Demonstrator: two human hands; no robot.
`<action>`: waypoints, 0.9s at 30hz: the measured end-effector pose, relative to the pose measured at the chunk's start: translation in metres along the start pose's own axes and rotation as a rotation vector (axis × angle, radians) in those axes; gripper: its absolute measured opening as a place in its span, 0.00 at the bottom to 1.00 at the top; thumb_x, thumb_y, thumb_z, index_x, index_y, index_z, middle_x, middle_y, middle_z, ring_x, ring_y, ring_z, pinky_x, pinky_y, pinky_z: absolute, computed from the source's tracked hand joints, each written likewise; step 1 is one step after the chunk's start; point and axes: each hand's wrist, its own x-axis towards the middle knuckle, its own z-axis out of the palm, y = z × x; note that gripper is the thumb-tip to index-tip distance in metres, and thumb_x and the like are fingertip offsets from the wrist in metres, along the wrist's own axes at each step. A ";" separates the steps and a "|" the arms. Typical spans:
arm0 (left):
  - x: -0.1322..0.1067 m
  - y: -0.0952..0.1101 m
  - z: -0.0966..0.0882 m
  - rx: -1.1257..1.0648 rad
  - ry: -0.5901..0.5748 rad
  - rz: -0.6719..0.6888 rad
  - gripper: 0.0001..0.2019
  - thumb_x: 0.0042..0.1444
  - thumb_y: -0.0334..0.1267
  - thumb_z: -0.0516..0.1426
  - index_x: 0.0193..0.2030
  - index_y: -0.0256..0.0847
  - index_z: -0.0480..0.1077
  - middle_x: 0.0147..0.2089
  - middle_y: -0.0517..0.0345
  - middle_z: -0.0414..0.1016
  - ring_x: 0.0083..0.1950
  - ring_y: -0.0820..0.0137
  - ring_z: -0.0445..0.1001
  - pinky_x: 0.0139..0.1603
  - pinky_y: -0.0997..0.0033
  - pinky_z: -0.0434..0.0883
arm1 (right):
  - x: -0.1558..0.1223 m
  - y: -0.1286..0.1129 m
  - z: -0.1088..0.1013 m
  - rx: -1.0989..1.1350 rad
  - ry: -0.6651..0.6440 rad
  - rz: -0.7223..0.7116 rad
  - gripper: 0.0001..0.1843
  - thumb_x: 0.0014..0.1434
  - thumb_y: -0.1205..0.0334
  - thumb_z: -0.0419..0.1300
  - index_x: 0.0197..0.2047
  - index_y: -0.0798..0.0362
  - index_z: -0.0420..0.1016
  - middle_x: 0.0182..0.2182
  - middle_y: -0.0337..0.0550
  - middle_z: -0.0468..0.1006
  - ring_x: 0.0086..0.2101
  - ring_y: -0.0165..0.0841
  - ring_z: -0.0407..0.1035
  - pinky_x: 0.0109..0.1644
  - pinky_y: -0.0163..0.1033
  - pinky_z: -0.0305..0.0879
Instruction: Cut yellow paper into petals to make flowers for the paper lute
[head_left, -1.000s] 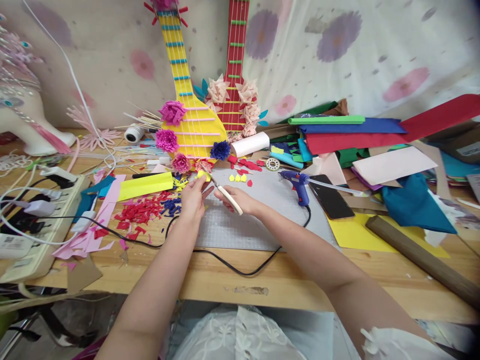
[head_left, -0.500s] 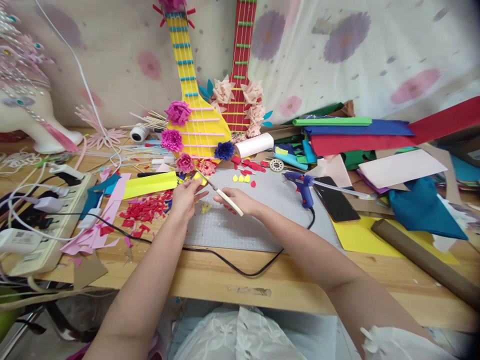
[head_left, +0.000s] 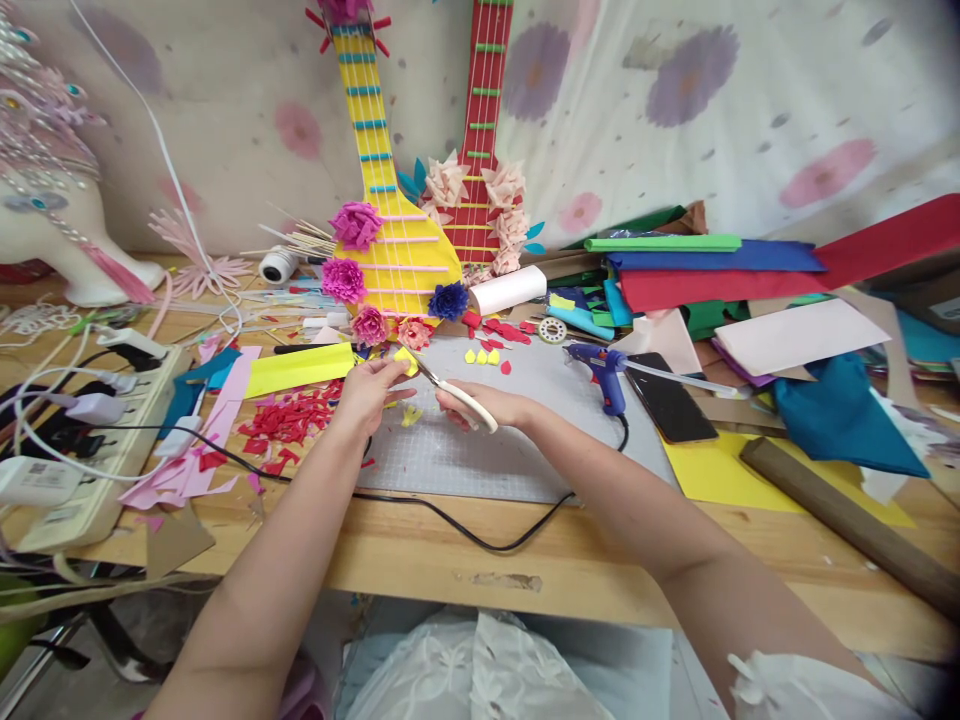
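Observation:
Between the fingertips of my left hand is a small piece of yellow paper. My right hand is closed around white-handled scissors, whose blades point up and left toward that piece. Beneath both hands lies a grey cutting mat. Yellow scraps rest on it just below the blades. A short row of cut yellow paper petals sits beyond my right hand, with a red petal beside it.
A yellow paper lute and a red one stand at the back. A blue glue gun and a phone lie right. Red scraps and a power strip are left; a black cable crosses the front.
The scissors and my right hand have shifted slightly right, and the blades have drawn away from my left fingertips. More of the yellow piece shows now.

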 end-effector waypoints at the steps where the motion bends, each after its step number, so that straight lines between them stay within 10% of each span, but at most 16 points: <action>1: 0.000 0.000 0.001 0.012 -0.009 -0.003 0.09 0.32 0.35 0.65 0.21 0.34 0.71 0.28 0.51 0.75 0.32 0.67 0.74 0.25 0.73 0.73 | 0.000 0.000 0.000 -0.010 0.008 0.002 0.22 0.57 0.40 0.49 0.29 0.52 0.56 0.21 0.34 0.63 0.22 0.25 0.60 0.27 0.34 0.60; 27: 0.010 0.012 -0.012 0.218 -0.186 -0.011 0.11 0.28 0.37 0.67 0.16 0.35 0.70 0.26 0.51 0.73 0.29 0.69 0.72 0.26 0.69 0.74 | 0.004 0.015 0.002 0.277 0.016 0.058 0.25 0.51 0.39 0.56 0.28 0.52 0.54 0.16 0.28 0.55 0.15 0.20 0.52 0.15 0.28 0.52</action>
